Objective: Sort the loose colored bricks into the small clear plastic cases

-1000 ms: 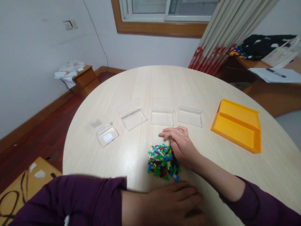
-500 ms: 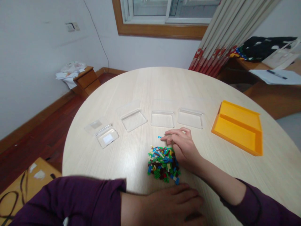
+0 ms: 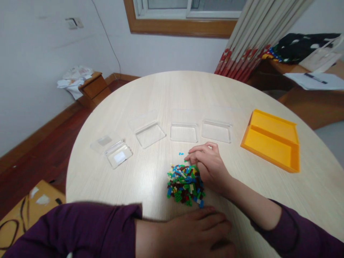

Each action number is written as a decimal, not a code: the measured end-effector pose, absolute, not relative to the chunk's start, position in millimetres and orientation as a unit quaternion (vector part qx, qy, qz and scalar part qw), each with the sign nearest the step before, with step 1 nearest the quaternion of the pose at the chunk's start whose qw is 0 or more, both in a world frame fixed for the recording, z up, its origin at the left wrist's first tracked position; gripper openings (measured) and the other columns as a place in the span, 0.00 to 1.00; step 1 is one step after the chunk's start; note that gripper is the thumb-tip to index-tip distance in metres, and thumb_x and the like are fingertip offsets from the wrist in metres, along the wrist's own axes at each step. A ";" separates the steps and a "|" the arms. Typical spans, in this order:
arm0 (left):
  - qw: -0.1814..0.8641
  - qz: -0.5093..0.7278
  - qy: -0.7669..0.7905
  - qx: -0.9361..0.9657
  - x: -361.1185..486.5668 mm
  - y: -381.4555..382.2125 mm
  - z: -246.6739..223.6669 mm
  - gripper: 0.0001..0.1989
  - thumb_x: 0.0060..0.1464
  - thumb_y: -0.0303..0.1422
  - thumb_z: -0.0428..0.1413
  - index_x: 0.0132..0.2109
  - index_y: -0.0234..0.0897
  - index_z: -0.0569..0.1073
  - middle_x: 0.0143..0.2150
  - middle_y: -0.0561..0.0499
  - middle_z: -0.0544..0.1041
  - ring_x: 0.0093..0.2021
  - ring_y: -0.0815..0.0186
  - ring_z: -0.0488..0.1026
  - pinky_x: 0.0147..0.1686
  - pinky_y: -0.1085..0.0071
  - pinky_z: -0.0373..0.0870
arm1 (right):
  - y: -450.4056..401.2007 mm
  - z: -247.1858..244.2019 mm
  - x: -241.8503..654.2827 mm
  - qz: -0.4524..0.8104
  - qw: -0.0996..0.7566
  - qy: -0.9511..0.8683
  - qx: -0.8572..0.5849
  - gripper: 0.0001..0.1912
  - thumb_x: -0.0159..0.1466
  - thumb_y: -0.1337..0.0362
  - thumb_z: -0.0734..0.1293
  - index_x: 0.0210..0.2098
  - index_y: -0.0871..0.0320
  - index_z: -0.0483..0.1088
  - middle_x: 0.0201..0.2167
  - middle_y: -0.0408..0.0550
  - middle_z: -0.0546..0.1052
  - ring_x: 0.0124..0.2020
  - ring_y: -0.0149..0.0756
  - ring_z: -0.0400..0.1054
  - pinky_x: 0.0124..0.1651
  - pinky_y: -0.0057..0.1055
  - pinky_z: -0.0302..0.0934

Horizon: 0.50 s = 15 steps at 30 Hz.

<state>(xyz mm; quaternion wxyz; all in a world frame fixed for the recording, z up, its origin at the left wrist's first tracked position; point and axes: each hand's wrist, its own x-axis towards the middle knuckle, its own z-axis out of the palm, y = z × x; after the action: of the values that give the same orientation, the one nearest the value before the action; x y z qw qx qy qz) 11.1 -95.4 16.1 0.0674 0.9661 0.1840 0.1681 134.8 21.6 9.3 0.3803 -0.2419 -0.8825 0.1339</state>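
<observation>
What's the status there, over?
Right hand beside brick pile, close to a green piece. Left hand at pile's near side. Blue pieces lie beyond. Nothing visibly blocking.

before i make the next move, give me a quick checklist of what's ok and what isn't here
1. Yellow box open: ok.
2. All four clear cases open: ok.
3. Small blue pieces lying apart from the pile: ok.
4. Pile all one colour: not ok; green, blue, brown and cream are mixed.
5. Right hand gripping the green piece: cannot tell.
6. Left hand not touching the pile: cannot tell; it lies close to the near edge.
</observation>
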 end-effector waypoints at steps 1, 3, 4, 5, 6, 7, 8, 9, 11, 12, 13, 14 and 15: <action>0.066 0.166 0.184 0.967 11.1 -95.2 16.4 0.11 0.63 0.31 0.48 0.49 0.36 0.71 0.52 0.44 0.73 0.55 0.62 0.68 0.58 0.66 0.59 | 21.6 9.1 135.0 0.134 0.383 -0.882 -0.241 0.13 0.58 0.78 0.54 0.26 0.56 0.60 0.25 0.40 0.76 0.35 0.33 0.70 0.46 0.38 0.48; 0.065 0.168 0.182 0.967 10.9 -94.5 17.5 0.11 0.63 0.31 0.48 0.48 0.36 0.71 0.53 0.44 0.73 0.55 0.62 0.69 0.58 0.66 0.59 | 21.6 9.1 134.5 0.137 0.378 -0.886 -0.232 0.13 0.58 0.78 0.54 0.26 0.56 0.60 0.24 0.39 0.76 0.34 0.33 0.70 0.46 0.38 0.49; 0.065 0.171 0.183 0.966 10.9 -94.2 18.2 0.11 0.63 0.31 0.48 0.48 0.36 0.71 0.52 0.44 0.73 0.55 0.62 0.69 0.58 0.66 0.59 | 21.6 9.2 134.0 0.139 0.370 -0.889 -0.230 0.13 0.59 0.78 0.54 0.26 0.56 0.61 0.24 0.39 0.75 0.34 0.33 0.70 0.45 0.37 0.49; 0.066 0.173 0.184 0.965 10.9 -93.9 18.8 0.11 0.62 0.31 0.47 0.48 0.36 0.71 0.52 0.45 0.74 0.54 0.62 0.69 0.58 0.66 0.59 | 21.7 9.5 133.4 0.139 0.364 -0.892 -0.230 0.13 0.59 0.78 0.54 0.26 0.56 0.61 0.24 0.39 0.76 0.34 0.33 0.70 0.46 0.37 0.49; 0.067 0.173 0.183 0.965 10.9 -93.7 19.3 0.11 0.62 0.31 0.47 0.48 0.36 0.72 0.52 0.45 0.74 0.54 0.62 0.69 0.58 0.66 0.59 | 21.8 9.8 133.1 0.137 0.360 -0.893 -0.232 0.13 0.59 0.78 0.54 0.26 0.56 0.60 0.25 0.40 0.76 0.35 0.33 0.70 0.46 0.37 0.49; 0.069 0.172 0.182 0.966 11.0 -93.6 19.5 0.11 0.62 0.31 0.48 0.48 0.36 0.72 0.52 0.45 0.74 0.54 0.61 0.69 0.58 0.66 0.59 | 22.0 10.3 133.1 0.135 0.360 -0.892 -0.236 0.13 0.59 0.78 0.54 0.26 0.56 0.60 0.26 0.40 0.77 0.36 0.33 0.71 0.46 0.37 0.49; 0.070 0.170 0.182 0.966 11.1 -93.7 19.3 0.11 0.62 0.31 0.48 0.48 0.36 0.71 0.52 0.45 0.74 0.54 0.62 0.69 0.58 0.66 0.59 | 22.3 10.8 133.7 0.132 0.363 -0.891 -0.241 0.13 0.59 0.78 0.54 0.26 0.56 0.60 0.28 0.40 0.78 0.37 0.34 0.71 0.46 0.37 0.49; 0.071 0.167 0.181 0.966 11.4 -94.0 18.7 0.11 0.62 0.31 0.48 0.48 0.35 0.71 0.52 0.45 0.73 0.54 0.62 0.69 0.58 0.66 0.59 | 22.6 11.2 135.0 0.128 0.369 -0.887 -0.246 0.13 0.60 0.78 0.54 0.26 0.56 0.59 0.29 0.40 0.79 0.38 0.34 0.71 0.46 0.38 0.49; 0.070 0.169 0.184 0.966 11.9 -95.0 16.5 0.12 0.62 0.33 0.48 0.49 0.35 0.71 0.52 0.44 0.73 0.54 0.61 0.69 0.58 0.66 0.60 | 23.0 12.0 139.5 0.115 0.387 -0.879 -0.253 0.13 0.60 0.77 0.54 0.25 0.56 0.60 0.28 0.40 0.79 0.36 0.34 0.71 0.46 0.38 0.49; 0.070 0.172 0.186 0.965 12.3 -95.6 15.2 0.12 0.63 0.33 0.47 0.49 0.35 0.71 0.53 0.43 0.73 0.54 0.61 0.69 0.58 0.65 0.60 | 23.1 12.2 142.3 0.108 0.395 -0.876 -0.255 0.13 0.60 0.77 0.54 0.25 0.55 0.60 0.26 0.40 0.78 0.34 0.33 0.71 0.45 0.38 0.49; 0.070 0.176 0.187 0.964 12.6 -96.3 13.9 0.13 0.63 0.34 0.47 0.49 0.34 0.71 0.53 0.42 0.72 0.54 0.60 0.69 0.58 0.64 0.61 | 23.1 12.3 145.1 0.102 0.402 -0.873 -0.255 0.13 0.60 0.78 0.54 0.25 0.55 0.60 0.24 0.39 0.77 0.32 0.32 0.71 0.44 0.38 0.50; 0.071 0.181 0.188 0.963 12.8 -96.9 12.8 0.13 0.63 0.34 0.47 0.49 0.34 0.71 0.53 0.42 0.72 0.55 0.60 0.69 0.58 0.64 0.61 | 23.0 12.2 147.5 0.098 0.407 -0.872 -0.253 0.14 0.60 0.78 0.54 0.24 0.55 0.60 0.22 0.38 0.75 0.31 0.31 0.70 0.44 0.37 0.50; 0.073 0.185 0.189 0.962 13.0 -97.4 11.9 0.13 0.62 0.34 0.48 0.49 0.34 0.71 0.53 0.41 0.72 0.55 0.60 0.69 0.58 0.63 0.61 | 22.9 11.9 149.3 0.097 0.409 -0.873 -0.248 0.14 0.60 0.78 0.54 0.24 0.55 0.59 0.20 0.38 0.74 0.30 0.31 0.70 0.43 0.37 0.50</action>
<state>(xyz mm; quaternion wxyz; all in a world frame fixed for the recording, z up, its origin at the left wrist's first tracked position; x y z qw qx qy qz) 13.0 -97.4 11.9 0.0727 0.9617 0.1889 0.1847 149.3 22.9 11.9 0.4089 -0.2479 -0.8729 0.0972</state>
